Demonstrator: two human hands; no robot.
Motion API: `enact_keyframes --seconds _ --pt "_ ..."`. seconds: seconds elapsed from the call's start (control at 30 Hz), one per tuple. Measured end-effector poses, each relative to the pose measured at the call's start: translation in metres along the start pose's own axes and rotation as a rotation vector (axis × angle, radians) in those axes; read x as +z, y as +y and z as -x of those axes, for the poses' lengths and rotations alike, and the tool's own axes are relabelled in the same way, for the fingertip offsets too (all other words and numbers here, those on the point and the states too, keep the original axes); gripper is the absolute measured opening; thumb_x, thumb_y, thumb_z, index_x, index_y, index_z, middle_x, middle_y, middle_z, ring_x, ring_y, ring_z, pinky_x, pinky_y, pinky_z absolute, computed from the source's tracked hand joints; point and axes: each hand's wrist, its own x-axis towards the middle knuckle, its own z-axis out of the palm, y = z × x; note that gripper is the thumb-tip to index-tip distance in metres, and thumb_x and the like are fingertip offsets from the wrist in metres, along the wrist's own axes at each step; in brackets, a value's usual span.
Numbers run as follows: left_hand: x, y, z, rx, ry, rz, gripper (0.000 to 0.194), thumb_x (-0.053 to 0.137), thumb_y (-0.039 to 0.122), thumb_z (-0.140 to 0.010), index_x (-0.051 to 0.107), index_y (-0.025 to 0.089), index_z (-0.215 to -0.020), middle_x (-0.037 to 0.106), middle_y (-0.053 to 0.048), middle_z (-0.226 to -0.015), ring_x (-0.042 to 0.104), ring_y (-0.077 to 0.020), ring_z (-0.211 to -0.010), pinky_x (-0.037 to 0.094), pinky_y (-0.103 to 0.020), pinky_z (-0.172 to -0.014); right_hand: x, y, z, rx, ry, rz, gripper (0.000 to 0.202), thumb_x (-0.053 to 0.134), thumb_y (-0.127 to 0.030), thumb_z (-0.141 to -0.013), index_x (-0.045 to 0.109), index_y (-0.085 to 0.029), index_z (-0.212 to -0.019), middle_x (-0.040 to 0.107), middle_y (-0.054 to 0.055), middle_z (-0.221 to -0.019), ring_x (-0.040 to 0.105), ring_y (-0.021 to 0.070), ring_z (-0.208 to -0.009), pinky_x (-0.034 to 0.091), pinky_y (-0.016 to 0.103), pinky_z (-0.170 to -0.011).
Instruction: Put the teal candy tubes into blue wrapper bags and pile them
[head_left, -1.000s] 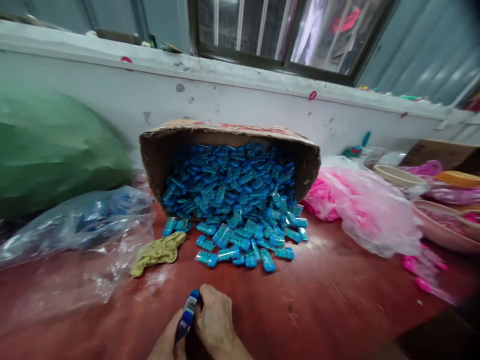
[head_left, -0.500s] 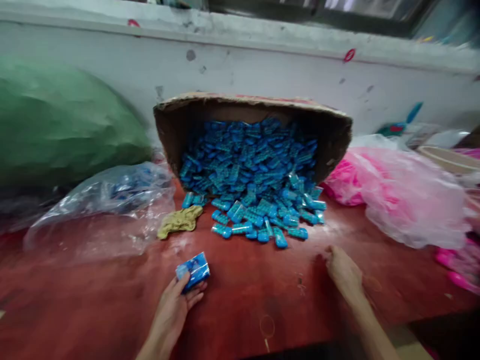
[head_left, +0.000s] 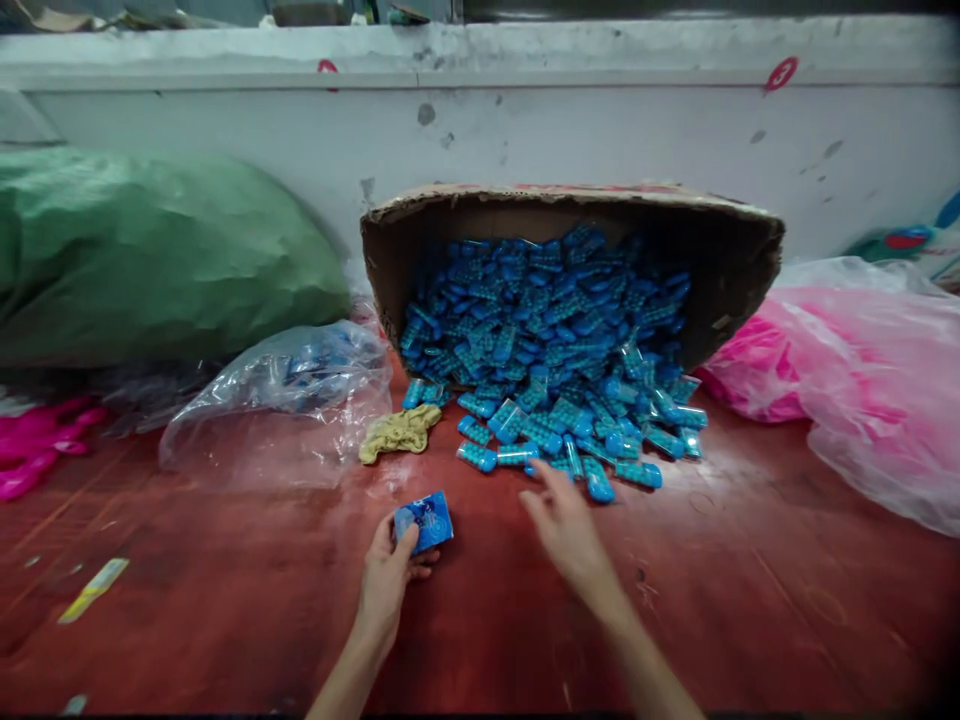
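Note:
My left hand [head_left: 391, 570] grips a small flat blue printed packet [head_left: 427, 522] just above the red table, thumb on top and fingers beneath. Fingers apart, my right hand [head_left: 564, 525] reaches to the near edge of a heap of small blue-capped clear containers [head_left: 547, 330] with teal beads inside. Whether its fingertips touch one of them I cannot tell; the hand is slightly blurred. The heap spills out of a cardboard box [head_left: 750, 270] lying on its side, its mouth facing me.
A crumpled yellow-green cloth [head_left: 401, 433] lies left of the heap, beside a clear plastic bag [head_left: 247, 430] with blue items. A large green sack [head_left: 165, 260] stands behind it. Pink goods in a translucent bag [head_left: 862, 370] are at the right. A yellow strip [head_left: 94, 590] lies on the red table [head_left: 225, 590].
My right hand has moved left and forward to the heap, its fingers now spread. The left hand still holds the packet, turned a little. The camera view has swung left.

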Motion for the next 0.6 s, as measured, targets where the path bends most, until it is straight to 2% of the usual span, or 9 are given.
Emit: enact_keyframes --seconds 0.07,0.1,0.2,0.3,0.43,0.6 --pt "0.0 -0.001 -0.005 0.057 0.013 -0.039 0.041 0.06 0.037 -0.066 0.045 0.019 -0.101 0.062 0.0 -0.068 0.059 -0.0125 -0.044 0.041 -0.018 -0.036 0.043 -0.024 -0.009 -0.066 -0.158 -0.155 0.047 0.048 -0.025 -0.081 0.038 -0.022 -0.127 0.055 0.01 -0.111 0.058 0.0144 -0.069 0.048 0.028 -0.069" --pt "-0.001 -0.001 -0.008 0.085 0.019 -0.05 0.041 0.06 0.037 -0.067 0.045 0.019 -0.101 0.06 0.001 -0.065 0.057 -0.0114 -0.041 0.038 -0.018 -0.033 0.061 -0.034 -0.013 -0.096 -0.216 -0.19 0.048 0.05 -0.024 -0.08 0.039 -0.023 -0.127 0.056 0.009 -0.109 0.058 0.0146 -0.07 0.048 0.028 -0.069" --pt "-0.002 0.001 -0.014 0.158 0.049 -0.032 0.042 0.059 0.036 -0.067 0.044 0.018 -0.102 0.058 0.002 -0.066 0.054 -0.0102 -0.039 0.039 -0.018 -0.033 0.09 -0.053 -0.024 -0.206 -0.327 -0.201 0.031 0.052 -0.019 -0.079 0.055 -0.023 -0.109 0.061 0.004 -0.091 0.058 0.017 -0.08 0.046 0.027 -0.073" --pt "-0.002 0.001 -0.016 0.186 0.077 0.063 0.042 0.062 0.033 -0.065 0.045 0.02 -0.101 0.058 0.0 -0.078 0.058 -0.0116 -0.05 0.048 -0.023 -0.042 0.095 -0.06 -0.025 -0.221 -0.291 -0.158 0.021 0.051 -0.014 -0.078 0.06 -0.023 -0.095 0.06 0.002 -0.084 0.058 0.0169 -0.079 0.046 0.027 -0.072" --pt "0.002 -0.002 -0.013 0.177 0.073 0.238 0.038 0.064 0.03 -0.065 0.049 0.022 -0.099 0.057 -0.001 -0.091 0.06 -0.0146 -0.075 0.052 -0.025 -0.058 0.096 -0.061 -0.013 -0.233 -0.229 -0.134 0.028 0.048 -0.009 -0.077 0.057 -0.023 -0.1 0.057 0.003 -0.093 0.056 0.0169 -0.084 0.046 0.026 -0.073" --pt "0.007 -0.001 -0.008 0.132 0.045 0.418 0.037 0.065 0.026 -0.064 0.051 0.024 -0.098 0.059 0.0 -0.092 0.059 -0.0154 -0.082 0.051 -0.027 -0.066 0.105 -0.059 0.002 -0.302 -0.074 -0.031 0.033 0.047 -0.008 -0.077 0.057 -0.022 -0.104 0.053 0.008 -0.103 0.051 0.0213 -0.093 0.043 0.033 -0.079"
